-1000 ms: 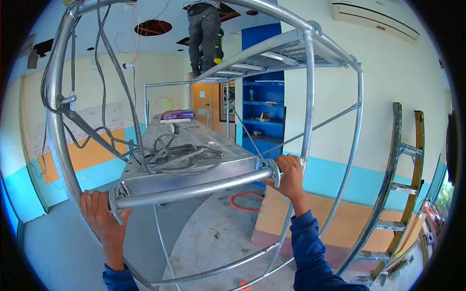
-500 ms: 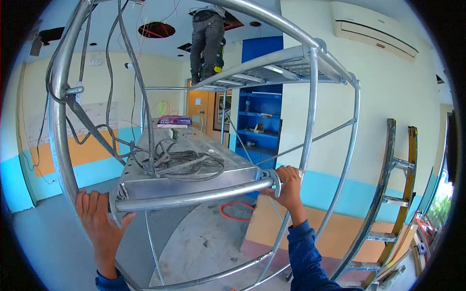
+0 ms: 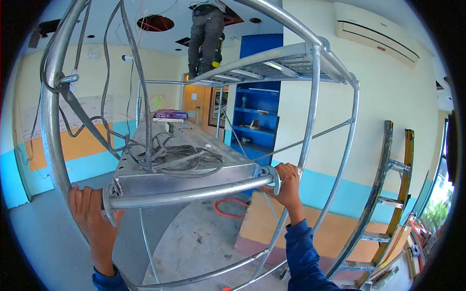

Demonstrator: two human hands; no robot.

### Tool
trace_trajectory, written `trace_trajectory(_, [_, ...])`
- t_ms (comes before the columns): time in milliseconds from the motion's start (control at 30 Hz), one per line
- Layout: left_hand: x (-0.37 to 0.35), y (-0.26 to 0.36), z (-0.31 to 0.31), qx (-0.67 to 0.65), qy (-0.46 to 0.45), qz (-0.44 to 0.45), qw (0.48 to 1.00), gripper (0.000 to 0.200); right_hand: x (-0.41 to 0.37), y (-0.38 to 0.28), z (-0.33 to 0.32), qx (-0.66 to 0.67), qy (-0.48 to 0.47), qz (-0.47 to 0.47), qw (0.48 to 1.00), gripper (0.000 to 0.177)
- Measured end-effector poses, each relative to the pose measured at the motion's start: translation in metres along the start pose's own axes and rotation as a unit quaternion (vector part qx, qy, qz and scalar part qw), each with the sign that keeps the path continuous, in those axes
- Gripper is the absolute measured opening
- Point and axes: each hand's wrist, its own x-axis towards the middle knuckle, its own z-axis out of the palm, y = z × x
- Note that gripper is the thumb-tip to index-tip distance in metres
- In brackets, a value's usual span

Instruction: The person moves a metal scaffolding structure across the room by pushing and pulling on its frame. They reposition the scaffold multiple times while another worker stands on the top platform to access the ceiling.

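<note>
Bar (image 3: 189,194) of the scaffold (image 3: 309,111) runs between the 2 hands. Left hand (image 3: 90,207) is closed around its left end, outside 1 hook (image 3: 106,203); right hand (image 3: 286,185) is closed around its right end, outside hook 2 (image 3: 277,182). Just beyond the grip, a plank (image 3: 141,183) carries coiled cable (image 3: 179,157). Right of the right hand, well apart, leans 1 ladder (image 3: 390,202).

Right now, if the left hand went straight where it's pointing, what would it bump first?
Past the metal bar it grips, the left hand would probably bump the tall curved pole, but how near that is, the picture can't quite show.
</note>
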Motion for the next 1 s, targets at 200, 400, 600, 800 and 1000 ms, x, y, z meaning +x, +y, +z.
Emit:
trace_trajectory(200, [0.002, 0.001, -0.002, -0.024, 0.006, 0.004, 1.000, 0.058, 0.000, -0.002, 0.000, 0.001, -0.005, 0.008, 1.000, 0.049])
trace_trajectory(400, [0.003, 0.000, 0.001, -0.017, 0.025, 0.015, 0.999, 0.059, -0.001, 0.000, -0.001, -0.009, -0.020, 0.018, 1.000, 0.051])
trace_trajectory(600, [0.003, 0.002, -0.003, -0.023, 0.004, 0.001, 1.000, 0.060, 0.003, -0.008, -0.009, -0.008, -0.036, 0.018, 0.999, 0.056])
trace_trajectory(800, [0.003, -0.001, -0.003, -0.015, 0.006, 0.014, 1.000, 0.060, 0.003, -0.006, -0.010, -0.002, -0.042, 0.003, 0.999, 0.060])
trace_trajectory(1000, [0.001, -0.002, 0.000, -0.021, 0.012, 0.017, 1.000, 0.061, 0.000, -0.001, -0.003, -0.017, -0.028, 0.011, 0.999, 0.052])
